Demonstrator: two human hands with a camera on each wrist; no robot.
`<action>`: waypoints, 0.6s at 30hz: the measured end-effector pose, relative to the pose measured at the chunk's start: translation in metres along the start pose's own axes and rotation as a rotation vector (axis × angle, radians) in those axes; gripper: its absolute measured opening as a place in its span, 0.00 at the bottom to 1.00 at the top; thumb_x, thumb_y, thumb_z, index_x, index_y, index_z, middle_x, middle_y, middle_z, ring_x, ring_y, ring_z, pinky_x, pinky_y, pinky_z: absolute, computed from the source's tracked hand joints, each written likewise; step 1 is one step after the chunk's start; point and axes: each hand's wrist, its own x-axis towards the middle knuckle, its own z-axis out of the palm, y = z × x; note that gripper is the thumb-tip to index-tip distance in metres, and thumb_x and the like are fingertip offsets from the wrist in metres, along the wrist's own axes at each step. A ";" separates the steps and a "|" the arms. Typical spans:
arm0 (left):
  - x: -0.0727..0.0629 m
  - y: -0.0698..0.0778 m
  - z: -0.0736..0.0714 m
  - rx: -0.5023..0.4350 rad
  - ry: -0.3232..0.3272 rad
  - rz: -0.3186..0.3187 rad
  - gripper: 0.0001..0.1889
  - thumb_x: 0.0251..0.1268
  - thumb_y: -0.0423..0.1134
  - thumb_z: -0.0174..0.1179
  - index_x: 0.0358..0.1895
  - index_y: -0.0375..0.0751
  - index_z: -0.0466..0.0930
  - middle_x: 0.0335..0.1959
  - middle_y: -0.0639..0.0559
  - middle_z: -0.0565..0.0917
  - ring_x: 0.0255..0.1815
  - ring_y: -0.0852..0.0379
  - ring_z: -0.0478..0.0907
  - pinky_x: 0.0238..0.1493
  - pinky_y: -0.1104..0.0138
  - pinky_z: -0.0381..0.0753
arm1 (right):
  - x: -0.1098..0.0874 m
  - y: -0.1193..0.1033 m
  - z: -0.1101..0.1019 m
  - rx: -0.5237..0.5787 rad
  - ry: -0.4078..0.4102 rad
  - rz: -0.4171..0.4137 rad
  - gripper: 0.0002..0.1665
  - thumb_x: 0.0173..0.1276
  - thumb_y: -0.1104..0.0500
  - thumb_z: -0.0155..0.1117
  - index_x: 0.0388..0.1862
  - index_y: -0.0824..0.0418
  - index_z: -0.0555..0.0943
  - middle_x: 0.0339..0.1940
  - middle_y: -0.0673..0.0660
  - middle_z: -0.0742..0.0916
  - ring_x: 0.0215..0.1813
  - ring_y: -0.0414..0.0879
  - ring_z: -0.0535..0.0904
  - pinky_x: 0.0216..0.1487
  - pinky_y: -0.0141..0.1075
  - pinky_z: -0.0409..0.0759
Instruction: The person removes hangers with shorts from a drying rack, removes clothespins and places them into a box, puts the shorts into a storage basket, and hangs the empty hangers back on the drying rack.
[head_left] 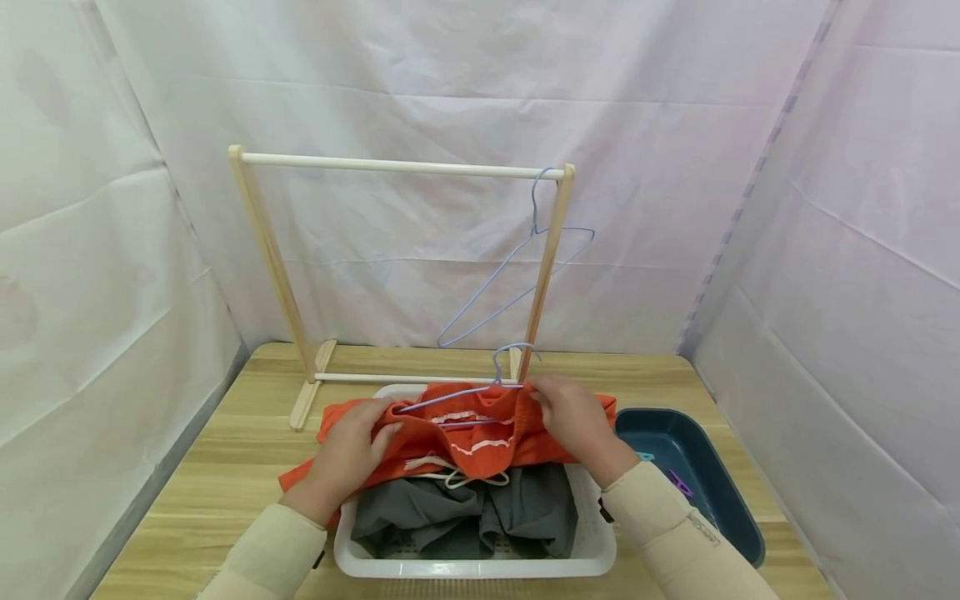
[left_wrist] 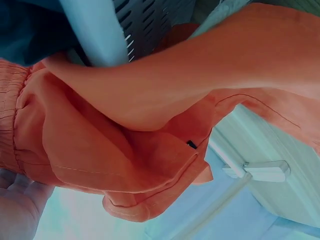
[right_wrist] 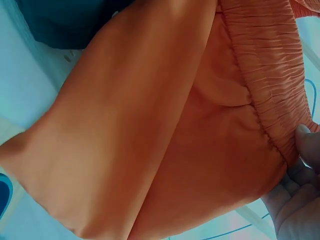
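Orange shorts point(head_left: 423, 443) with a gathered elastic waistband point(right_wrist: 265, 65) and pale drawstring lie spread over the back of a white basket point(head_left: 480, 568). At the waistband's left end, my left hand point(head_left: 348, 446) grips the cloth, thumb on the near side. The right hand point(head_left: 573, 421) pinches the opposite end of the waistband; its thumb and curled fingers show in the right wrist view. A light-blue wire hanger point(head_left: 442, 399) sits in the waist opening, hook upward, its right end hidden by cloth and hand. Dark grey clothing point(head_left: 450, 508) lies in the basket below.
A wooden rack with a white top rail point(head_left: 405, 166) stands behind the basket. Another blue hanger point(head_left: 480, 292) hangs at the rail's right end. To the right, a dark blue tray point(head_left: 720, 467) contains a purple clothespin point(head_left: 680, 482) and a teal one point(head_left: 645, 456).
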 end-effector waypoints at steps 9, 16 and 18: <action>-0.001 -0.006 -0.004 -0.034 0.098 0.068 0.14 0.58 0.30 0.66 0.49 0.36 0.80 0.42 0.45 0.83 0.45 0.45 0.80 0.50 0.50 0.80 | -0.004 0.007 -0.006 -0.019 0.031 0.053 0.11 0.65 0.66 0.65 0.47 0.60 0.83 0.39 0.56 0.86 0.38 0.49 0.83 0.43 0.44 0.84; -0.002 -0.011 -0.009 -0.030 0.132 0.053 0.16 0.58 0.29 0.66 0.50 0.32 0.79 0.42 0.42 0.83 0.45 0.42 0.80 0.49 0.48 0.80 | -0.009 0.016 -0.009 -0.002 0.099 0.043 0.13 0.64 0.67 0.65 0.48 0.62 0.83 0.40 0.57 0.86 0.40 0.52 0.83 0.44 0.47 0.84; -0.003 -0.013 -0.011 -0.033 0.134 0.057 0.16 0.58 0.29 0.66 0.49 0.32 0.79 0.42 0.42 0.83 0.44 0.42 0.80 0.49 0.49 0.80 | -0.011 0.019 -0.009 0.004 0.124 0.026 0.13 0.63 0.68 0.65 0.47 0.62 0.83 0.39 0.57 0.86 0.40 0.52 0.83 0.43 0.47 0.84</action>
